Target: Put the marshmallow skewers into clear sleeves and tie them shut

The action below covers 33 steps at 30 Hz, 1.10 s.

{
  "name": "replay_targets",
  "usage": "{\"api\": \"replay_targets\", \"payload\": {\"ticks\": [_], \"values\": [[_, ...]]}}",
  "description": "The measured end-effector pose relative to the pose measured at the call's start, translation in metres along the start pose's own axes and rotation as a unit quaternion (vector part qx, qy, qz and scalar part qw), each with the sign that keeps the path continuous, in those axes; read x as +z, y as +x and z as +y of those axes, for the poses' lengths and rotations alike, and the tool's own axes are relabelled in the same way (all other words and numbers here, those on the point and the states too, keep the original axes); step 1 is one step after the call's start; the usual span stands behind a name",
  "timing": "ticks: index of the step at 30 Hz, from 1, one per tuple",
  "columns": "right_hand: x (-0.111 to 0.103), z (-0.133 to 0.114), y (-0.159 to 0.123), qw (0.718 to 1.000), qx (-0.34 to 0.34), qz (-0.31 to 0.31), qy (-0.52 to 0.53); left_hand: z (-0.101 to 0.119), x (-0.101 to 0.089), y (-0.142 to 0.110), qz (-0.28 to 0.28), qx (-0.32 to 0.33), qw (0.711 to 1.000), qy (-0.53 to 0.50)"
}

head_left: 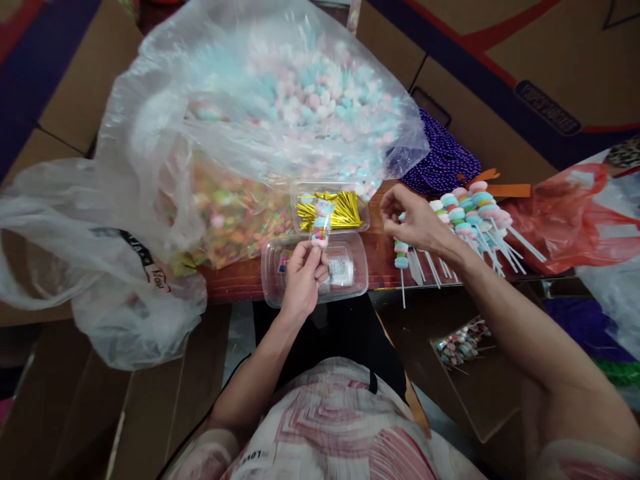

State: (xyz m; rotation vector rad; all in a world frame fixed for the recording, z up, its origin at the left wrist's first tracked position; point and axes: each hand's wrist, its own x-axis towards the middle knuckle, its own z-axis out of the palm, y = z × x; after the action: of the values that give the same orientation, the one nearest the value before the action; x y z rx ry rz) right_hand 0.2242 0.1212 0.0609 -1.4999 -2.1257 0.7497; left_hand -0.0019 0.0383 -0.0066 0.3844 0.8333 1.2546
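Observation:
My left hand [303, 277] is closed round the lower end of a wrapped candy skewer [321, 223], holding it upright over a clear plastic tray [353, 287]. Behind it a second clear tray holds gold twist ties [345, 210]. My right hand [413, 220] is curled, fingers pinched over a candy skewer [401, 257] lying on the wooden table [235, 280]. A pile of pastel candy skewers [475, 213] with white sticks lies just right of that hand.
A big clear bag of pastel marshmallows [310, 100] and a bag of coloured candy [230, 220] fill the table's back. Purple beads [443, 163], a red plastic bag [565, 213], cardboard boxes [500, 53], and a box with wrapped skewers [463, 343] lie around.

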Motion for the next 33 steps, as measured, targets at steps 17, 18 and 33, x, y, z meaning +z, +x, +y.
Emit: {"api": "replay_targets", "payload": {"ticks": [17, 18, 33], "values": [[0.074, -0.057, -0.039, 0.988, -0.076, 0.063, 0.119, 0.007, 0.003, 0.005, 0.031, -0.034, 0.998, -0.041], [0.076, -0.053, -0.040, 0.986, -0.055, 0.075, 0.140, 0.007, 0.003, 0.004, 0.034, -0.031, 0.998, -0.045], [0.084, -0.068, -0.051, 0.967, -0.051, 0.047, 0.245, 0.008, 0.002, -0.004, 0.003, -0.031, 0.999, 0.029]]}}
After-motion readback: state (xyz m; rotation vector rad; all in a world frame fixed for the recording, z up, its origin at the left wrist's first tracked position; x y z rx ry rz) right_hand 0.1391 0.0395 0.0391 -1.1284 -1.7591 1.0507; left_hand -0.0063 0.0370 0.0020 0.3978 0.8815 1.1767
